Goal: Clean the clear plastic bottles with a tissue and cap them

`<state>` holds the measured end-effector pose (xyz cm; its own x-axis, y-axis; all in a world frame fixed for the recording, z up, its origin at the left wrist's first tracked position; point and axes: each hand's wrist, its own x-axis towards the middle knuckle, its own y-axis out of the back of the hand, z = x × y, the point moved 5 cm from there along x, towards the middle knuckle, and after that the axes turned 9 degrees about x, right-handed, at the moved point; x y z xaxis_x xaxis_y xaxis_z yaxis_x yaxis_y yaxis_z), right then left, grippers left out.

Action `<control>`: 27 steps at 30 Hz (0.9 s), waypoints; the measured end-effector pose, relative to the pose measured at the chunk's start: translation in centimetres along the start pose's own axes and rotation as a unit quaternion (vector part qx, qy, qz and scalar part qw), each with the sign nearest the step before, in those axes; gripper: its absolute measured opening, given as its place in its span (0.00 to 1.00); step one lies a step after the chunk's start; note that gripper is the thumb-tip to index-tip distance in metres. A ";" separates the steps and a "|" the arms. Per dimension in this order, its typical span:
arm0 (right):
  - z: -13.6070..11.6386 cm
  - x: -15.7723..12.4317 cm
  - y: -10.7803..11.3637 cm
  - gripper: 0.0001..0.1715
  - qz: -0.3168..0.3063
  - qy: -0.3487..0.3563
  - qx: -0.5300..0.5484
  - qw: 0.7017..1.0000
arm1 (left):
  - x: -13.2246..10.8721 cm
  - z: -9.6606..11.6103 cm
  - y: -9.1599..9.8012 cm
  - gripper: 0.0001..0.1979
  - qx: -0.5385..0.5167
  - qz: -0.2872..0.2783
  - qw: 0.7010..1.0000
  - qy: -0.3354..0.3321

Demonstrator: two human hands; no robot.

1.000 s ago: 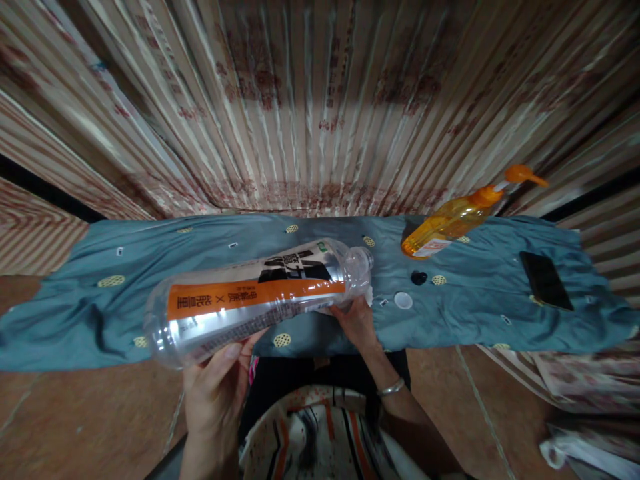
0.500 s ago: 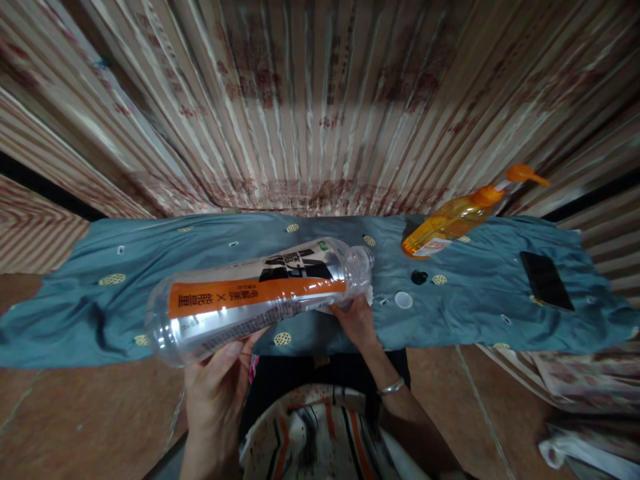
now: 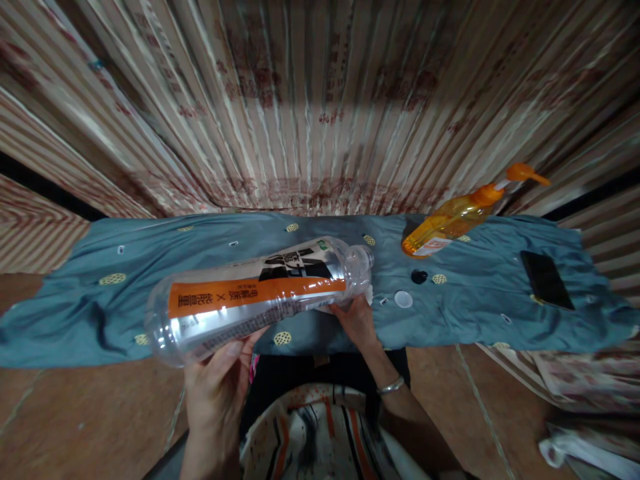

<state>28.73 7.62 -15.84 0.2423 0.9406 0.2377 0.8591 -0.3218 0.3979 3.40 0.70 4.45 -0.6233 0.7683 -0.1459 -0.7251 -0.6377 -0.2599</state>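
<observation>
A large clear plastic bottle (image 3: 250, 297) with an orange and black label lies on its side in the air over the blue cloth (image 3: 90, 293). My left hand (image 3: 215, 390) grips its base end from below. My right hand (image 3: 357, 320) holds it near the neck, fingers curled under; a bit of white shows between hand and bottle. The bottle's mouth has no cap and points right. A white cap (image 3: 403, 299) and a small black cap (image 3: 419, 276) lie on the cloth just right of my right hand.
An orange pump bottle (image 3: 457, 220) stands at the back right of the cloth. A black phone (image 3: 546, 280) lies flat at the far right. A striped curtain (image 3: 310, 100) hangs behind. White bags (image 3: 575, 453) lie on the brown floor at lower right.
</observation>
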 end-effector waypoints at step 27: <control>0.8 -0.1 -0.7 0.25 0.032 0.054 0.013 0.998 | 0.5 -0.3 0.3 0.45 -0.014 0.014 0.999 0.026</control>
<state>28.49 7.82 -16.80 0.2478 0.9012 0.3555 0.8552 -0.3759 0.3568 2.93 0.93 3.96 -0.6259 0.7529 -0.2033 -0.6993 -0.6572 -0.2812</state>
